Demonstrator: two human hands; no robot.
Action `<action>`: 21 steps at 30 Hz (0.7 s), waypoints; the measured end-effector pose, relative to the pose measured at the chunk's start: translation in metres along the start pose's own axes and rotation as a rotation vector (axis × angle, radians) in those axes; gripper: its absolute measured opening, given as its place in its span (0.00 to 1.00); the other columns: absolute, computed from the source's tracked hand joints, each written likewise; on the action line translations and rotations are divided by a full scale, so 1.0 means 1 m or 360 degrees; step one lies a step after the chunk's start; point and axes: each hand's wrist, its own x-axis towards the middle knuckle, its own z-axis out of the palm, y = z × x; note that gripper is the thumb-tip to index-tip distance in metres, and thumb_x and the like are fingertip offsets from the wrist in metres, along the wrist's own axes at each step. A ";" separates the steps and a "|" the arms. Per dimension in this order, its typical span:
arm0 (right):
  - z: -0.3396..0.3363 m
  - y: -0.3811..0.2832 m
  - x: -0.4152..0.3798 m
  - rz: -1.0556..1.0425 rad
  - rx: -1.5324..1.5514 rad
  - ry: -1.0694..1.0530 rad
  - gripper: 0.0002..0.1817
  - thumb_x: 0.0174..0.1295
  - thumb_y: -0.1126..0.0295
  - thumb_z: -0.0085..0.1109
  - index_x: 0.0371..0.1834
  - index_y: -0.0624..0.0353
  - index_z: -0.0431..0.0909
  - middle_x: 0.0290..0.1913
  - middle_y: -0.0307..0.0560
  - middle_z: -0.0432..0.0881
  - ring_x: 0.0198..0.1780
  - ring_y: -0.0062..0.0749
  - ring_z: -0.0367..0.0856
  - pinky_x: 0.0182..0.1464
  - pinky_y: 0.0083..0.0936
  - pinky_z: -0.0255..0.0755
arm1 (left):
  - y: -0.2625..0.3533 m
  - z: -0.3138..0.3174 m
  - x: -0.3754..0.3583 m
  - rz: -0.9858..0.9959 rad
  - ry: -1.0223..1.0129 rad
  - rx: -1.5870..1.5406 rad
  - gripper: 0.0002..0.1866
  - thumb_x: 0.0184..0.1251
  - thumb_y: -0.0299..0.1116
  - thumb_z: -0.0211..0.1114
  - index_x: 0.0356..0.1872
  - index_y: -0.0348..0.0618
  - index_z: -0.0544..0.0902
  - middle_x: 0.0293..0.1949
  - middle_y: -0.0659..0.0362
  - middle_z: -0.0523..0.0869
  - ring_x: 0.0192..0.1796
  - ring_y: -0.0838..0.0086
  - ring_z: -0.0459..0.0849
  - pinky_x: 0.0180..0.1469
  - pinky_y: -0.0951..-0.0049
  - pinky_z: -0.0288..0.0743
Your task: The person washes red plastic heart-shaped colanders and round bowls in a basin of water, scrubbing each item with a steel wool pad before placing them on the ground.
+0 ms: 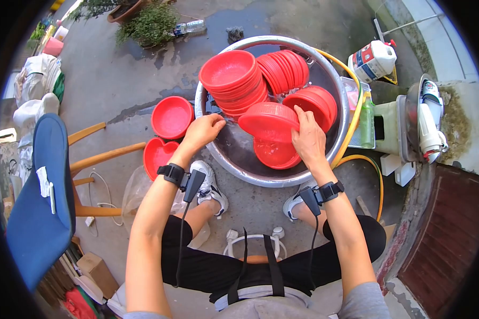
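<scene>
A large metal basin [269, 182] of water stands on the ground in front of my feet. My right hand [308, 137] grips the edge of a red bowl [266, 121], tilted above the water. Beneath it, another red bowl [278, 154] lies in the water. My left hand [203, 130] is over the basin's left rim, its fingers curled together; whether anything is between them is hidden. A tall stack of red bowls [230, 72] rises at the back left. More nested red bowls lean at the back [285, 72] and on the right [322, 103].
Two red bowls sit on the ground outside the basin, one round [172, 117] and one lower [158, 157]. A yellow hose [351, 130] curves around the basin's right side. A blue chair [42, 196] stands left; a white jug [375, 59] is at the back right.
</scene>
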 end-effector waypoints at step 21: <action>-0.054 -0.034 0.194 -0.0285 -0.0203 0.0428 0.23 0.57 0.71 0.56 0.59 0.57 0.73 0.52 0.52 0.76 0.53 0.50 0.79 0.52 0.40 0.75 | -0.002 -0.184 0.159 0.0242 0.0037 0.0091 0.15 0.70 0.39 0.59 0.49 0.41 0.83 0.37 0.60 0.86 0.39 0.78 0.81 0.43 0.75 0.76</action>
